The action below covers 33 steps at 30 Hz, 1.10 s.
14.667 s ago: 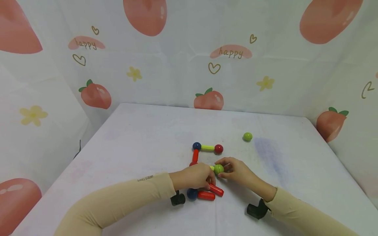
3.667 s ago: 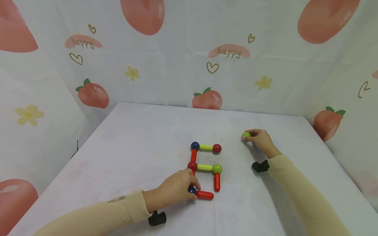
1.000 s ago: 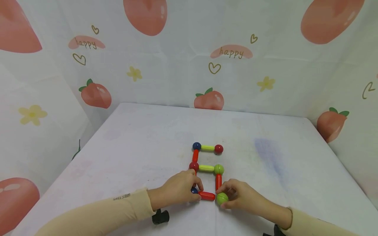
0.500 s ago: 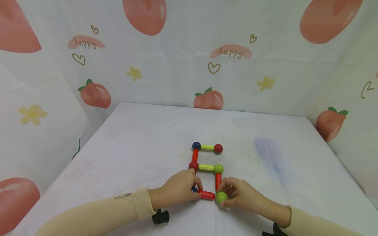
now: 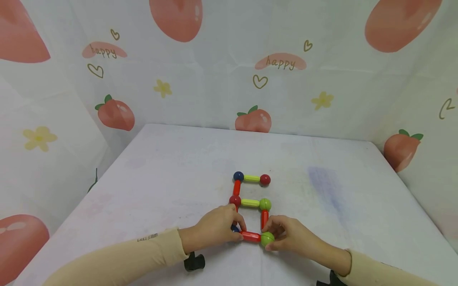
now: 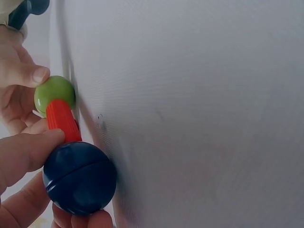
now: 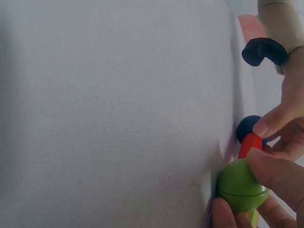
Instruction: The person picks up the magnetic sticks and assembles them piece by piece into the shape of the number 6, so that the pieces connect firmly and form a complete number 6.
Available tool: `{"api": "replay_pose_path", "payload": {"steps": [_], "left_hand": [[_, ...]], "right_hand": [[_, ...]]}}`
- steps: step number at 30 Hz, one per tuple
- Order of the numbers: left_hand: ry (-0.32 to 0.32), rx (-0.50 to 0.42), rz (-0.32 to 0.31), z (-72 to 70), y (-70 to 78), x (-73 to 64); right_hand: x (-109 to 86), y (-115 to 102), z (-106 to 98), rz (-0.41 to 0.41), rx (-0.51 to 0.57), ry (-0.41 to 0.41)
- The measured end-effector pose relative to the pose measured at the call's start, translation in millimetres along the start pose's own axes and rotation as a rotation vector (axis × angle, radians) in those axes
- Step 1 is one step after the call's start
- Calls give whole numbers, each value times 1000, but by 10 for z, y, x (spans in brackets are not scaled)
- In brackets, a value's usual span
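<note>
Magnetic rods and balls lie joined on the white table. My left hand grips the near blue ball, its thumb where the near red rod meets it. My right hand pinches a green ball against the rod's right end. A second red rod drops from the middle green ball; my fingers hide its lower end. A yellow-green rod links that ball to a red ball. The left red rod below is mostly hidden by my left hand.
Farther back, a red rod climbs to a blue ball. From there a yellow-green rod runs right to another red ball. Black wrist-camera mounts hang under both wrists. A printed cloth stands behind the table.
My right hand has brought the green ball from the far right to the near corner; its small gap to the near red rod has closed. My left hand stays on the blue ball.
</note>
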State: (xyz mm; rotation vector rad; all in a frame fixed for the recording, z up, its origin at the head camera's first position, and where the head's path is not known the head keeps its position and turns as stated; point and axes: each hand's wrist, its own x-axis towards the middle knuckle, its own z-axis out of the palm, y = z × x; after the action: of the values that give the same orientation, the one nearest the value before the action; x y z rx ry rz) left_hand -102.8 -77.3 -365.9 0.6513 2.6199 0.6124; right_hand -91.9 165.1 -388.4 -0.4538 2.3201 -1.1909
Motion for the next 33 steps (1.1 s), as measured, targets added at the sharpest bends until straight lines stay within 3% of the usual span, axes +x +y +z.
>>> {"api": "replay_pose_path", "payload": {"steps": [6,11,16,23,33], "left_hand": [[-2,-3,0,-5,7,3],[-3,7,10,-7,10,2],[0,7,10,-3,5,4],[-3,-6,3,-2,2,1],[-7,-11,8,-6,-4,-5]], "right_hand": [[-15,-17,-43,-16,4,-13],[-5,-29,-117,-8,-7,36],[104,-1,-192,87,33,52],[274,-23,-183,293,113,45],[406,-99,-158,394,-2,71]]}}
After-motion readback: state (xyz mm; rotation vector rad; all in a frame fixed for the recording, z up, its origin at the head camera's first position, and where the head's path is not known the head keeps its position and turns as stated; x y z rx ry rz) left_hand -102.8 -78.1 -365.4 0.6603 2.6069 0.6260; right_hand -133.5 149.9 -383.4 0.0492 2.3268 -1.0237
